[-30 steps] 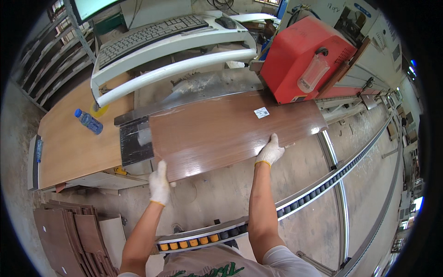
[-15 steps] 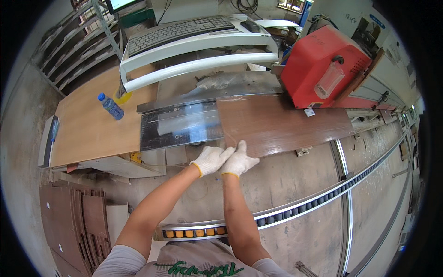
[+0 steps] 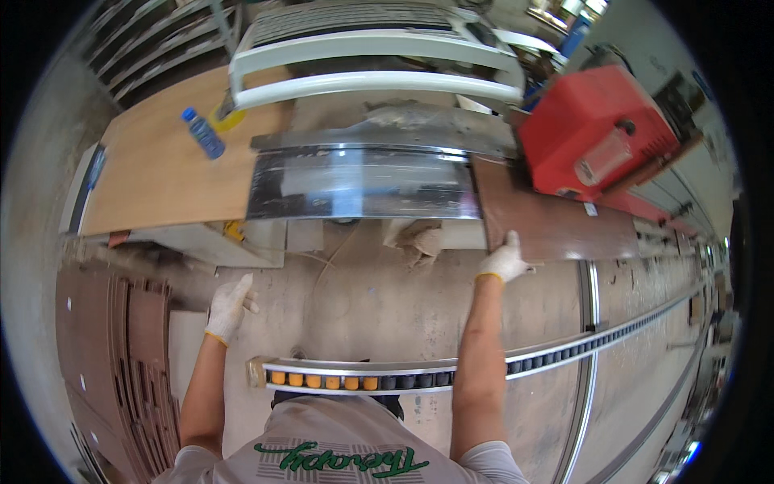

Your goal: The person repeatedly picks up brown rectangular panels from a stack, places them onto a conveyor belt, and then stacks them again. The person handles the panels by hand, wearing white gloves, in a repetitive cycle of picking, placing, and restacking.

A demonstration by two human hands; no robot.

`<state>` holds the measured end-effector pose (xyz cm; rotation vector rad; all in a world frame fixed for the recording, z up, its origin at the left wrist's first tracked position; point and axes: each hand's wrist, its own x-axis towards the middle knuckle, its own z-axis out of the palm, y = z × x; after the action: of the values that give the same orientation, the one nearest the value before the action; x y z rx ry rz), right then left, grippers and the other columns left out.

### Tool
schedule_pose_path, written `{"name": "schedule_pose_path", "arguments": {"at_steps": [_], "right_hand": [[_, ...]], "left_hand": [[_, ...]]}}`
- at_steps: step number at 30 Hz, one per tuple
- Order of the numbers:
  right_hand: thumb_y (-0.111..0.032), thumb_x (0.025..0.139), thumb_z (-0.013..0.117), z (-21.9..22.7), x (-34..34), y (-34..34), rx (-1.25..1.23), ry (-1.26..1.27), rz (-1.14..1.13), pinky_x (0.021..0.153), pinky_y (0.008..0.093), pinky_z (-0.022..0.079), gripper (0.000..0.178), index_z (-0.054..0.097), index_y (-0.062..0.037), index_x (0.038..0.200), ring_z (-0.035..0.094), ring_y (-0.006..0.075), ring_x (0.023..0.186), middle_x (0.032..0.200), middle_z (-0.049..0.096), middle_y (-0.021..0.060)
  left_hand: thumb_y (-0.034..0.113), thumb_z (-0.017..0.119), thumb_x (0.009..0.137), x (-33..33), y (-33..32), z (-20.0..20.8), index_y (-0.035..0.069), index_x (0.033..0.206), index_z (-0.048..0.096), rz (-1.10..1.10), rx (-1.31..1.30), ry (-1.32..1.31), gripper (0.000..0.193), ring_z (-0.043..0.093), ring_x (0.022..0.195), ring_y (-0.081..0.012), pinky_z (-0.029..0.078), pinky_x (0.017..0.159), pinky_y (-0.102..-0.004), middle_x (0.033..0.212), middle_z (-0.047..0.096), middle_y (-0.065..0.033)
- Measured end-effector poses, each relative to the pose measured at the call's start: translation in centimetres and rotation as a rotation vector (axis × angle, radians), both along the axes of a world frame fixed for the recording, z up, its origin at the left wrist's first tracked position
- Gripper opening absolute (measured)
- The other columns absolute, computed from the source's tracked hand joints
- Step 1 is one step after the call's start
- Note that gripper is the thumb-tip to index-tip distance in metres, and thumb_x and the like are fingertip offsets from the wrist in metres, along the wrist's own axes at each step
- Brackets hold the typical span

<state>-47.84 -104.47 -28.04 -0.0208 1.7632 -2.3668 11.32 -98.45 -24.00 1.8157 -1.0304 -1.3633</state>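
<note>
A brown wood-grain board (image 3: 556, 227) lies partly under the red machine (image 3: 597, 133), its left end out on the metal work surface. My right hand (image 3: 505, 260), in a white glove, is at the near left corner of the board, thumb on top and fingers curled under the edge. Well to the left, over the floor, my gloved left hand (image 3: 230, 306) is raised with fingers stretched out and holds nothing. Between the hands, behind them, is the shiny black metal plate (image 3: 363, 184) that the board borders on its right.
A roller rail (image 3: 403, 377) crosses in front of my body. Brown boards (image 3: 113, 355) stand stacked at lower left. On the wooden table (image 3: 161, 177) is a blue-capped bottle (image 3: 203, 134). A white keyboard stand (image 3: 379, 85) rises behind the plate.
The board has slid right along the surface, baring more of the black plate. My right hand moved right with it; my left hand came off and swung left.
</note>
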Motion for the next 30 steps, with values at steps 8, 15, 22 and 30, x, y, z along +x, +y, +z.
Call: {"name": "schedule_pose_path", "arguments": {"at_steps": [8,15,22,30], "right_hand": [[-0.008,0.094,0.077,-1.5,-12.7,0.9,0.892,0.709,0.503,0.087,0.0402,0.058,0.046,0.059,0.0036,0.135,0.065,0.0230,0.099,0.120,0.069,0.0111],[-0.010,0.099,0.072,4.7,0.6,3.5,0.885,0.900,0.643,0.093,0.0371,0.055,0.033,0.063,0.0024,0.128,0.064,0.0212,0.105,0.118,0.068,0.0097],[-0.012,0.103,0.067,7.4,38.7,-0.5,0.574,0.633,1.577,0.099,0.0340,0.052,0.022,0.067,0.0011,0.121,0.063,0.0194,0.112,0.117,0.068,0.0082],[-0.046,0.098,0.073,4.7,89.0,-12.8,0.466,1.243,1.930,0.109,0.0476,0.051,0.060,0.066,0.0029,0.132,0.068,0.0421,0.126,0.135,0.071,0.0277]], "left_hand": [[0.064,0.064,0.101,9.3,13.2,1.9,0.000,0.096,0.080,-0.127,0.219,-0.477,0.066,0.075,0.082,-0.0286,0.058,0.084,-0.0435,0.083,0.078,-0.0158],[0.063,0.064,0.102,24.0,21.4,1.6,-0.001,0.091,0.079,0.481,0.176,-0.151,0.066,0.073,0.065,-0.0227,0.057,0.065,-0.0380,0.081,0.078,-0.0126],[0.052,0.064,0.101,41.6,15.0,-2.7,0.003,0.087,0.076,0.729,-0.020,-0.932,0.052,0.072,0.098,-0.0404,0.041,0.107,-0.0619,0.093,0.077,-0.0195],[0.051,0.073,0.095,44.9,6.9,-3.7,0.015,0.092,0.080,0.884,0.184,-1.095,0.037,0.046,0.124,-0.0341,0.039,0.089,-0.0564,0.116,0.070,-0.0046]]}}
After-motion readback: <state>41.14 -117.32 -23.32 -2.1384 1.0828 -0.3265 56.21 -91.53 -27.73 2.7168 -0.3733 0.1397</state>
